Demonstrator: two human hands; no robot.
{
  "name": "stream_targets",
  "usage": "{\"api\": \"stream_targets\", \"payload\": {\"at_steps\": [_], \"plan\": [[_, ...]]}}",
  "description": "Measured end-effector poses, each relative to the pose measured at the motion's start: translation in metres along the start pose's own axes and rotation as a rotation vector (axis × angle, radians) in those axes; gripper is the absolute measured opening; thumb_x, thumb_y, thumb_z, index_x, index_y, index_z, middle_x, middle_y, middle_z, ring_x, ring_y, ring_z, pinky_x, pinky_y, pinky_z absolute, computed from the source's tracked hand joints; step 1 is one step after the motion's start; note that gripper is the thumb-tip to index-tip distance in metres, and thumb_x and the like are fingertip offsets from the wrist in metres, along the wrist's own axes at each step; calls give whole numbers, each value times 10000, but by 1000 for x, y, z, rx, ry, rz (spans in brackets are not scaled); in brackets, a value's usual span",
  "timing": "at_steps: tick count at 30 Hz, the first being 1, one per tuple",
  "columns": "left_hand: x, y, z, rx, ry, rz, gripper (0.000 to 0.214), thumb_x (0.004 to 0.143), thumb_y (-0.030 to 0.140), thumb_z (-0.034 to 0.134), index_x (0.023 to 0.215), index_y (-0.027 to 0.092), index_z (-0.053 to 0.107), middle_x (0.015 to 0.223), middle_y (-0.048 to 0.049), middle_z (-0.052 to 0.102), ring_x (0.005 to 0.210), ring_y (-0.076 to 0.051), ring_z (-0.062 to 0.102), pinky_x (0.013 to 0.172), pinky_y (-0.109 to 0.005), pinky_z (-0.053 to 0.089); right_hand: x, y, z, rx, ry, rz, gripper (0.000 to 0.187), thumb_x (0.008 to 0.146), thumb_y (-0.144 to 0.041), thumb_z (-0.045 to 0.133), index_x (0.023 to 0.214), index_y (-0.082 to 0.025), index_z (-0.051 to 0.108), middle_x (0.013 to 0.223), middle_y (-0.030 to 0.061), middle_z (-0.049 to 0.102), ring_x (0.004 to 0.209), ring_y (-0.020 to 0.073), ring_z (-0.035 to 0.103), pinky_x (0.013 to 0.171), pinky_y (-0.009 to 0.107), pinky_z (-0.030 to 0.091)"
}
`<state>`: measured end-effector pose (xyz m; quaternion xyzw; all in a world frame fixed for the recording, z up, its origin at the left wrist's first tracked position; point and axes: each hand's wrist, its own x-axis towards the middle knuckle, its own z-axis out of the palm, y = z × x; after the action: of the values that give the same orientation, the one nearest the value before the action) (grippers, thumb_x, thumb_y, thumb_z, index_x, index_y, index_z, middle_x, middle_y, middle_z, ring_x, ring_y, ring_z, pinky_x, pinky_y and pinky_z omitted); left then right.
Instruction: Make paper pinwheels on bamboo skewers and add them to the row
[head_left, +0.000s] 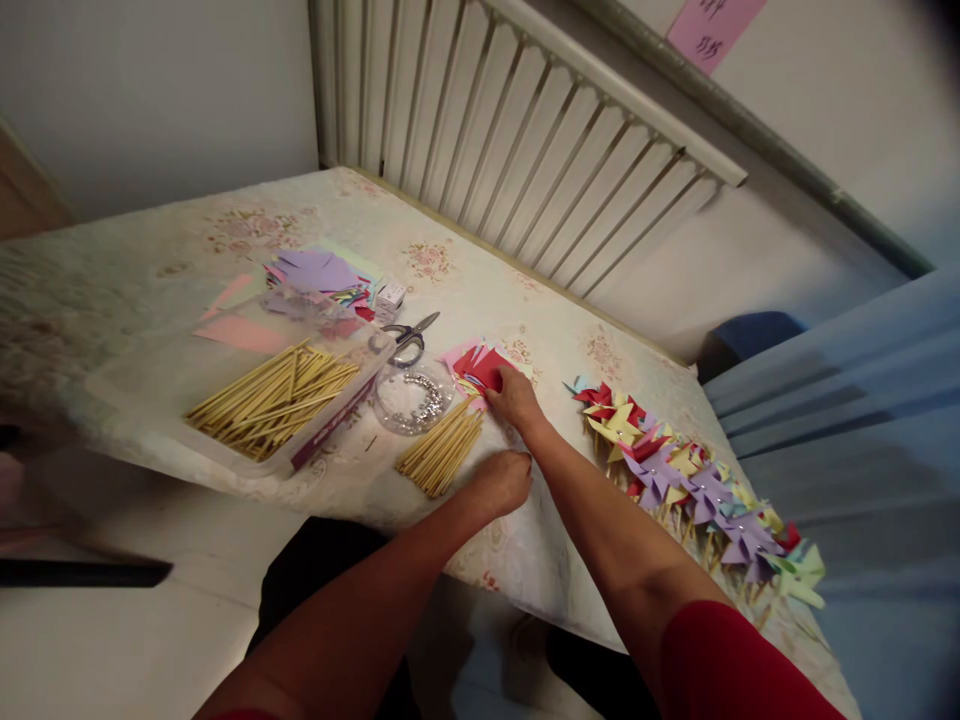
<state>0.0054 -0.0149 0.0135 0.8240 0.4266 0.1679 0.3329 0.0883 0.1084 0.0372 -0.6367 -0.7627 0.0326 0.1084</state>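
My right hand [517,397] reaches to a small stack of cut paper pieces, its thumb and fingers closed on the red paper [484,366] at the top. Closer to me, my left hand [508,482] is curled into a fist over the table; whatever may be inside it is hidden. Beside that hand lies a fanned bundle of thin wooden sticks [441,452], its far ends near the paper stack. A round clear dish [390,412] of small shiny metal pieces stands to the left of the bundle. Behind the dish rest scissors [409,338] with dark handles.
A clear plastic box [247,462] full of wooden sticks stands at the left. Purple paper sheets [315,270] and a small white box [390,297] are behind it. Finished paper pinwheels [660,475] line the right side. A radiator [525,140] and blue curtain [847,400] border the table.
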Motion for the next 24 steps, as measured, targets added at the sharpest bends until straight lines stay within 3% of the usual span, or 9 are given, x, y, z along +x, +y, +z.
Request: {"api": "stream_targets", "payload": {"at_steps": [19,24], "plan": [[-3,3,-7,24,-38,-18,251,907,183,420,959,138,661,959,-126,705,863,-221,631,832,-353,498,5,6,-5,108,-26,55,167,774,-146,556,887,-172,676,853,37,691,768,178,557,730,280,391],[-2,2,-6,38,-37,-9,266,902,187,414,966,132,666,961,-126,708,873,-235,649,822,-365,510,7,6,-6,77,8,167,223,774,-119,487,845,-162,694,799,54,691,761,193,569,725,288,379]]}}
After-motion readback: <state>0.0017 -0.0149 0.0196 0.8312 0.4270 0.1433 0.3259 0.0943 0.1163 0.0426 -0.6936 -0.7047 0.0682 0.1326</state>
